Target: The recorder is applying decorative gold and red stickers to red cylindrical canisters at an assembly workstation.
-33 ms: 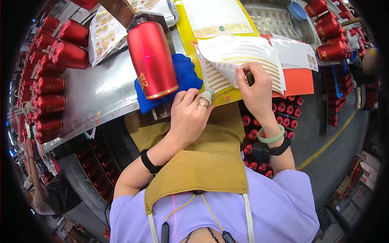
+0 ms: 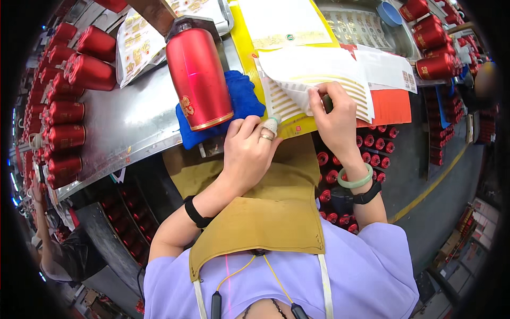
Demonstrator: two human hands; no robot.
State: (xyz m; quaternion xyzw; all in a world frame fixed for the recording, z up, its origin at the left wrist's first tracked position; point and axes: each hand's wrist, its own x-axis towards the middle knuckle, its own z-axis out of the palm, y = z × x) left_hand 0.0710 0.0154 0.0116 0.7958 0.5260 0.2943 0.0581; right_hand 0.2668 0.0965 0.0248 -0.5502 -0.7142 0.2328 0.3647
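Observation:
My right hand (image 2: 337,117) pinches the curled-up near corner of a white sheet (image 2: 313,64), thumb against fingers. Gold stripes run along the striped sheet (image 2: 284,101) exposed under the lifted corner. My left hand (image 2: 247,151) is at the table's near edge, its fingers bent together close to the striped sheet. One of its fingers wears a pale wrap, another a ring; whatever its fingertips may hold is hidden. Just beyond that hand, a glossy red bottle (image 2: 196,74) with a gold emblem and gold rim lies on a blue cloth (image 2: 244,93), its far end at a metal holder.
The sheets lie on a yellow board (image 2: 305,127), with an orange sheet (image 2: 390,106) to the right. Red bottles (image 2: 66,135) line the left of the metal table (image 2: 138,114); more stand at the far right. A blue bowl (image 2: 389,14) sits at the back.

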